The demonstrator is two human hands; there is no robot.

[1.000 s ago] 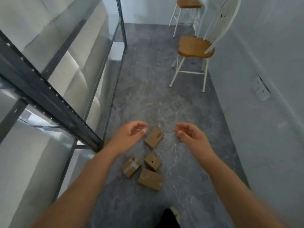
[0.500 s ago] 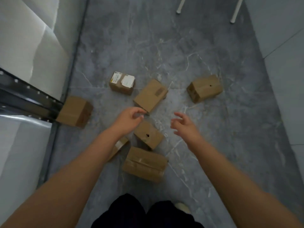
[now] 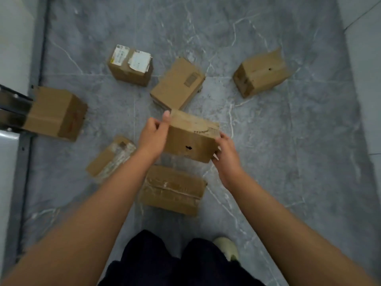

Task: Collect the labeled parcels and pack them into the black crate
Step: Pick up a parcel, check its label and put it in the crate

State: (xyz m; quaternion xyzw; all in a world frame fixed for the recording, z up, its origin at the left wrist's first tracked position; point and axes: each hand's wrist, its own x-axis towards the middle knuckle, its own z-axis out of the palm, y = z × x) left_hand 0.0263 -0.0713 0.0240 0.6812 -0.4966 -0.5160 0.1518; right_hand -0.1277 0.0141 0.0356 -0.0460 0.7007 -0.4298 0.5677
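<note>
Fingers (image 3: 166, 119) of left hand (image 3: 153, 134) and right hand (image 3: 225, 150) gripping cardboard parcel (image 3: 191, 139), underside grip hidden

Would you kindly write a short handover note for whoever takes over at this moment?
Left hand and right hand both grip the ends of one brown parcel.
Six other parcels lie on the grey floor around it, among them a white-labelled parcel.
Black crate: not in view.
Done: one parcel grasped.
Left: pack it, then likely the rest.
</note>
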